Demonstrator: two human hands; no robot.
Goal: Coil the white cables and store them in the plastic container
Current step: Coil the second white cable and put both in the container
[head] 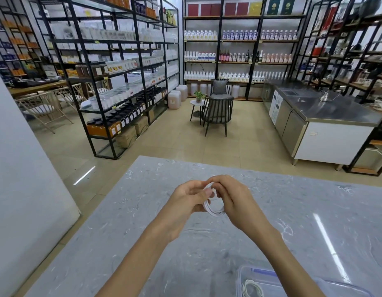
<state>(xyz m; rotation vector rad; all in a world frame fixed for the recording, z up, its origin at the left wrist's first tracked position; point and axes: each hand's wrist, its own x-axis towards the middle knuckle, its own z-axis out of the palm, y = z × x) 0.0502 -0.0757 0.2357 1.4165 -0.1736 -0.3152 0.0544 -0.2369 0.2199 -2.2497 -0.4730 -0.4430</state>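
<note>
A white cable wound into a small round coil hangs between both hands above the grey marble table. My left hand pinches the coil's left side with thumb on top. My right hand closes over its upper right part, hiding that stretch. At the bottom right edge stands a clear plastic container with a blue-trimmed rim; another coiled white cable lies inside it, partly cut off by the frame.
The table's far edge faces a tiled floor with black metal shelves of jars and bottles. A dark chair stands mid-room. A steel counter stands at the right, a white panel at the left.
</note>
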